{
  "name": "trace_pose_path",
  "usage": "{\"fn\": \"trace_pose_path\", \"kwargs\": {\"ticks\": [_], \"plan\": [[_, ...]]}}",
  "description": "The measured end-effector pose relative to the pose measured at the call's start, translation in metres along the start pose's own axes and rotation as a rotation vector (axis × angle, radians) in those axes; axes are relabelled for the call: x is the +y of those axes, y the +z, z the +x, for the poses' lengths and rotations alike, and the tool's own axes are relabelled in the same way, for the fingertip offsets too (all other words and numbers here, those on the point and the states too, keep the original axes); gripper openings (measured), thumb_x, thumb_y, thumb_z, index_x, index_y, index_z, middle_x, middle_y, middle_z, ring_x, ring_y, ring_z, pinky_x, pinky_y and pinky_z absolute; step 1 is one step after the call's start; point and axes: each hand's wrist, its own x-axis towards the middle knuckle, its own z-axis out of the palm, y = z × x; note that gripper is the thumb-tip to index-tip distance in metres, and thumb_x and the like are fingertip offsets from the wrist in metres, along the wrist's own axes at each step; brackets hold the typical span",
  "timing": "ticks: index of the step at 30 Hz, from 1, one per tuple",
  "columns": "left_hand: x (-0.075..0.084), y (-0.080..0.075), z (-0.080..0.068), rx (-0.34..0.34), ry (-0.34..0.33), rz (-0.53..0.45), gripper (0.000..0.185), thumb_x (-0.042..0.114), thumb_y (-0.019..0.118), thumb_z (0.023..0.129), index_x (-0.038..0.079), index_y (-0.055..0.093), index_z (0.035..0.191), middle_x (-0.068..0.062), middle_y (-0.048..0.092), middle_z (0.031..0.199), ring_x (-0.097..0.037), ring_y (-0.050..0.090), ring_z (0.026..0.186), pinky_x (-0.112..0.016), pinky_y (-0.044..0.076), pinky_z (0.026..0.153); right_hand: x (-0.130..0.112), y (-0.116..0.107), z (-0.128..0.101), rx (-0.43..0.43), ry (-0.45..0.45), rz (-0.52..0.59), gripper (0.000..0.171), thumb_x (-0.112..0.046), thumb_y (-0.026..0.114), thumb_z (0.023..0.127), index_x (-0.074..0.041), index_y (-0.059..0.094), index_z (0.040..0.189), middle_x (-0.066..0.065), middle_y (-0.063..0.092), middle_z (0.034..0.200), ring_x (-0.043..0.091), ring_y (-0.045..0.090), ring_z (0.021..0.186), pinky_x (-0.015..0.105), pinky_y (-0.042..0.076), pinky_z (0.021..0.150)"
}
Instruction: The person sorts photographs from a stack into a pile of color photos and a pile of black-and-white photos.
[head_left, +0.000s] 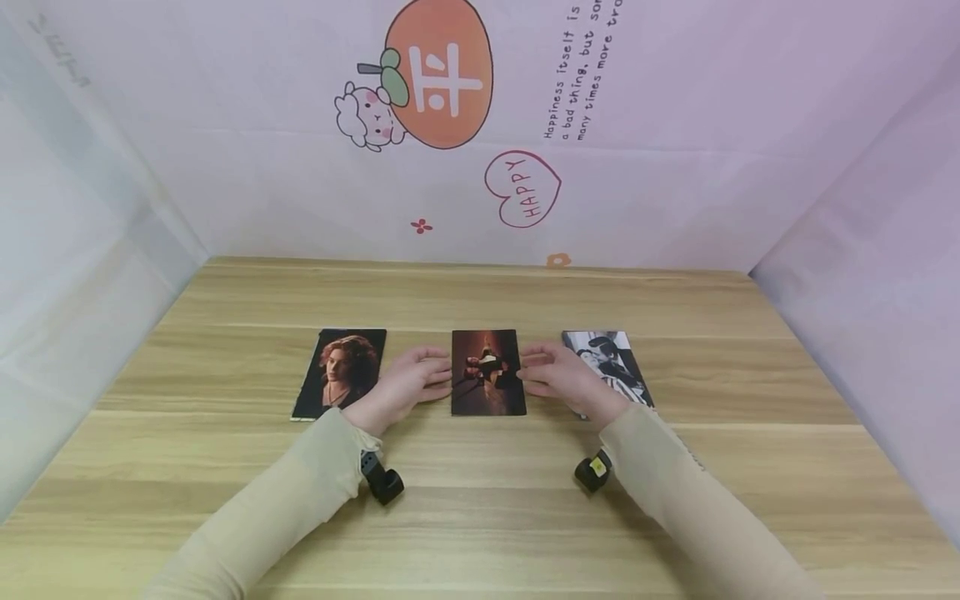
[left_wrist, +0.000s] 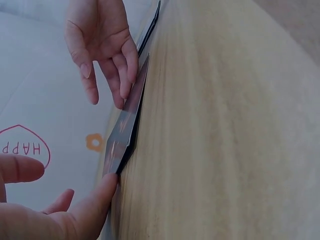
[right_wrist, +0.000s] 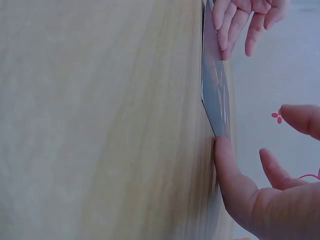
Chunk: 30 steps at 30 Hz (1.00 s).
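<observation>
Three picture cards lie in a row on the wooden table. The middle card (head_left: 487, 396) shows a dark reddish scene with figures. At its left edge are the fingertips of my left hand (head_left: 405, 383), the fingers extended and slightly bent. My right hand (head_left: 566, 379) mirrors this at the right edge. In both wrist views the card looks flat and stiff, with fingers right at its sides and none curled round it. The left card (head_left: 341, 375) is a portrait with reddish hair. Partly covered by my right hand and wrist is the black-and-white card (head_left: 626, 367).
The wood-grain table (head_left: 480, 517) spreads out in front of me. Behind it hangs a pale printed cloth (head_left: 637, 200) with cartoon drawings and writing, and similar cloth stands at both sides. A small black camera sits on each wrist, one at the left (head_left: 384, 482).
</observation>
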Motion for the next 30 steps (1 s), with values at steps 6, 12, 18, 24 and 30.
{"fn": "trace_pose_path", "kwargs": {"ticks": [6, 12, 18, 24, 30], "plan": [[-0.001, 0.002, -0.001, 0.019, -0.007, 0.003, 0.041, 0.006, 0.037, 0.100, -0.012, 0.031, 0.136, -0.031, 0.033, 0.143, -0.043, 0.035, 0.133, -0.049, 0.038, 0.107, 0.002, -0.001, 0.000, 0.002, -0.009, 0.072, 0.047, -0.003, 0.044, 0.097, 0.010, 0.030, 0.139, 0.031, 0.039, 0.137, 0.040, 0.043, 0.129, 0.041, 0.042, 0.106], [-0.003, 0.004, 0.000, 0.057, 0.004, 0.019, 0.039, 0.003, 0.039, 0.099, -0.011, 0.035, 0.135, -0.029, 0.038, 0.140, -0.039, 0.043, 0.127, -0.046, 0.044, 0.104, 0.003, 0.001, 0.001, -0.005, 0.006, 0.113, 0.047, -0.003, 0.044, 0.097, 0.010, 0.029, 0.140, 0.030, 0.035, 0.141, 0.038, 0.041, 0.130, 0.042, 0.039, 0.108], [-0.007, 0.000, 0.002, 0.154, 0.048, 0.079, 0.038, -0.007, 0.049, 0.092, -0.009, 0.045, 0.130, -0.027, 0.049, 0.130, -0.019, 0.058, 0.095, -0.027, 0.056, 0.081, 0.003, 0.007, 0.003, 0.014, -0.022, 0.096, 0.045, 0.000, 0.045, 0.095, 0.012, 0.034, 0.137, 0.031, 0.040, 0.136, 0.030, 0.052, 0.116, 0.040, 0.046, 0.102], [-0.008, -0.008, 0.003, 0.193, 0.058, 0.114, 0.041, -0.008, 0.055, 0.088, -0.007, 0.049, 0.129, -0.022, 0.052, 0.123, -0.014, 0.059, 0.089, -0.022, 0.055, 0.075, 0.002, 0.014, 0.004, 0.028, -0.044, 0.057, 0.044, 0.002, 0.048, 0.094, 0.011, 0.038, 0.136, 0.030, 0.046, 0.134, 0.030, 0.056, 0.113, 0.038, 0.051, 0.096], [-0.005, -0.018, -0.003, 0.209, 0.075, 0.161, 0.041, -0.005, 0.059, 0.087, -0.004, 0.052, 0.128, -0.020, 0.055, 0.122, -0.011, 0.060, 0.089, -0.027, 0.056, 0.080, -0.003, 0.023, 0.006, 0.088, -0.045, 0.054, 0.042, 0.005, 0.052, 0.091, 0.009, 0.044, 0.132, 0.028, 0.053, 0.126, 0.020, 0.062, 0.097, 0.029, 0.057, 0.082]]}}
